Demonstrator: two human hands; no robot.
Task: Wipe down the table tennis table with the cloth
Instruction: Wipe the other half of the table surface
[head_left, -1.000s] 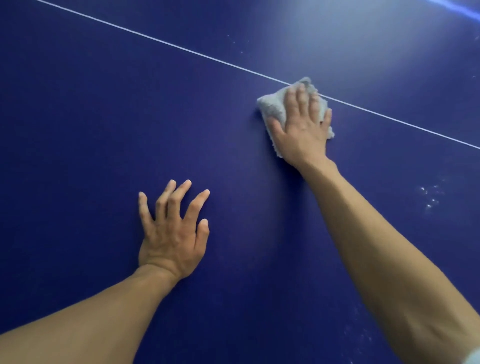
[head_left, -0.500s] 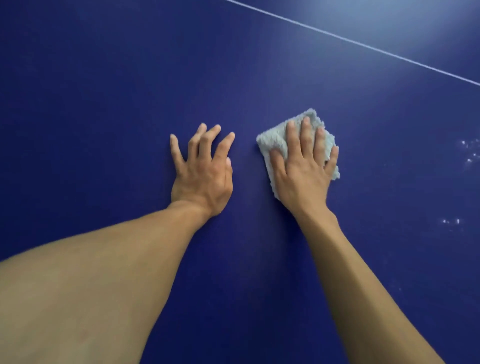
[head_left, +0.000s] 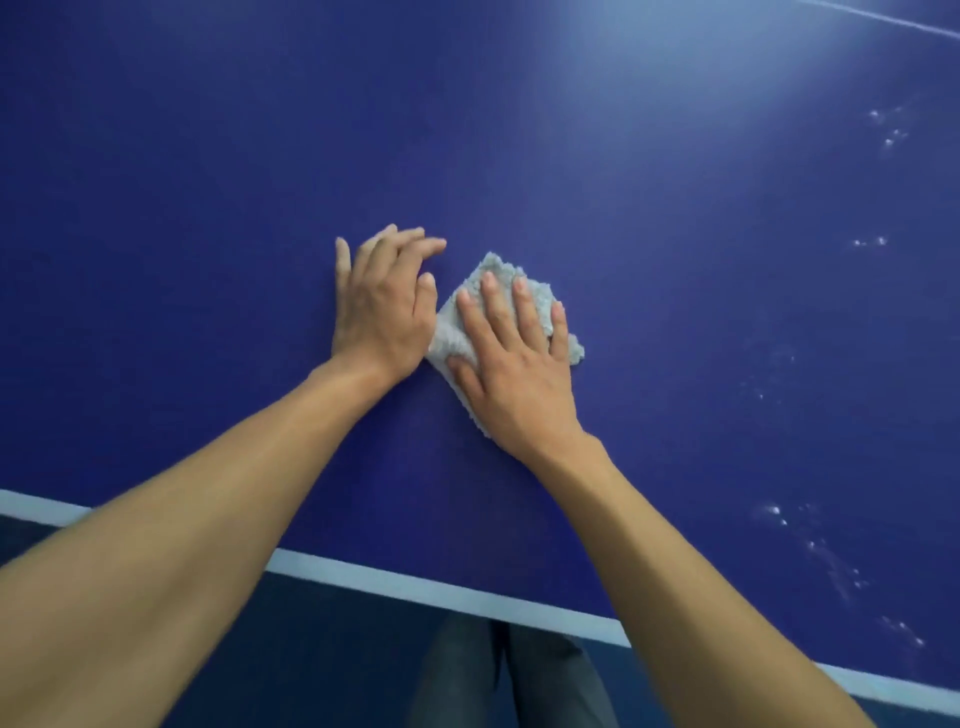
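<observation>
Head view: right grip (head_left: 519, 379) presses flat-fingered on the cloth (head_left: 496, 265) beneath it; left grip (head_left: 382, 312) lies flat just beside.

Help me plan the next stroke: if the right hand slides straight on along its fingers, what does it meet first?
Only bare table beyond the cloth; the right hand probably slips just past the left hand.

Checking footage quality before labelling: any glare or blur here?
Head view: glare whitens the table at top right; the left hand has blurred fingertips; the cloth under the right hand looks sharper; pale specks show at right.
</observation>
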